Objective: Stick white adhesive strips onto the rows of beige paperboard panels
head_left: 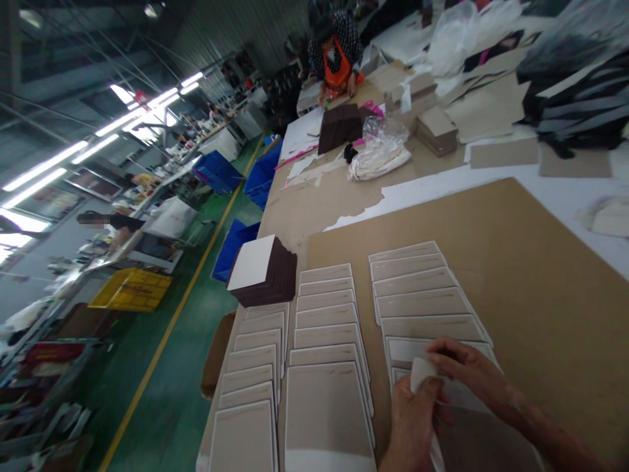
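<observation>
The left hand [409, 416] grips a thin, flexible white strip [422, 373] above overlapping beige rectangular panels [428, 326]; the right hand [464, 364] touches it, grip unclear. Probably light and soft, it suits edge pinching.

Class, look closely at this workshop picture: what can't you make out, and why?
All in the head view:
- White piece: full shape, partly covered by the left hand.
- Right hand: whether its grip is closed, fingers overlapping.
- Nearest beige panel, leftmost row: lower end, cut off by the bottom edge.
- Orange-aproned co-worker: item being handled, too small.
</observation>
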Demonstrator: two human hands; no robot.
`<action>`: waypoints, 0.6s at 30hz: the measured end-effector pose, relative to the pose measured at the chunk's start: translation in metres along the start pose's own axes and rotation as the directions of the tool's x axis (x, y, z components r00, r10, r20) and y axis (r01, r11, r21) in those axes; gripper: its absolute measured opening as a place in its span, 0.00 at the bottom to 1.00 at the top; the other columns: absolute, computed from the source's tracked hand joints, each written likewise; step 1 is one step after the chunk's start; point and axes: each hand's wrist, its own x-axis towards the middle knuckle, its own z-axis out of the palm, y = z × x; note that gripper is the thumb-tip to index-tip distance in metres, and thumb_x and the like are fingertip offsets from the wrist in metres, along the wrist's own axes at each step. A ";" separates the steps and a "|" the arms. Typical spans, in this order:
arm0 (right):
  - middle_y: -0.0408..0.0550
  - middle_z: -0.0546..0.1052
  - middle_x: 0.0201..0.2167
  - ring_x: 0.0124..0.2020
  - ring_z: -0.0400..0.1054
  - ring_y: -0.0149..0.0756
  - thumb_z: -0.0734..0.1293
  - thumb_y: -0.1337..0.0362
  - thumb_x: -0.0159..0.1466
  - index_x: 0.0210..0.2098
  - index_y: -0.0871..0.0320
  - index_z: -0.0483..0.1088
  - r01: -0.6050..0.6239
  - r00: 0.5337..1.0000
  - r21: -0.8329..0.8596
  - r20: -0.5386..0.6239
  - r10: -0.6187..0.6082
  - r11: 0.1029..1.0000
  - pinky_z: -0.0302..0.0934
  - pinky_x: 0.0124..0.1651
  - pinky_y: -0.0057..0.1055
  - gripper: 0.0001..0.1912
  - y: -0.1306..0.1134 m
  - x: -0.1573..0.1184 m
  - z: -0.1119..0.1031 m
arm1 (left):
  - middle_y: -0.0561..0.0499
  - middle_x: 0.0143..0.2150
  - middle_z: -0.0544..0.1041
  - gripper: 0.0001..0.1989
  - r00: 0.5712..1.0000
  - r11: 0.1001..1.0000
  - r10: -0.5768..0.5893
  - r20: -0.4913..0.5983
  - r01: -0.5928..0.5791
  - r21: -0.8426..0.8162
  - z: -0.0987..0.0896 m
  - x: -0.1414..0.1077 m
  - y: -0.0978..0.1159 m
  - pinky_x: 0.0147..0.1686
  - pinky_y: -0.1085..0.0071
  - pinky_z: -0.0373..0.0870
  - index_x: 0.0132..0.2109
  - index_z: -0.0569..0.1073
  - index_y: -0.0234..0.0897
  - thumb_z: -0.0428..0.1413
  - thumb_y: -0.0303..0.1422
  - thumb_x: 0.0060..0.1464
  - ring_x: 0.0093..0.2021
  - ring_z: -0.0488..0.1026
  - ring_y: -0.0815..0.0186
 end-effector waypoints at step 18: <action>0.48 0.79 0.31 0.38 0.72 0.45 0.66 0.56 0.56 0.31 0.56 0.75 0.007 0.860 -0.493 -0.441 -0.257 0.870 0.64 0.44 0.37 0.10 -0.025 0.163 -0.130 | 0.44 0.54 0.75 0.09 0.849 0.506 0.526 -0.049 -0.267 0.820 -0.034 0.187 0.102 0.60 0.53 0.67 0.50 0.75 0.34 0.56 0.32 0.65 0.58 0.71 0.57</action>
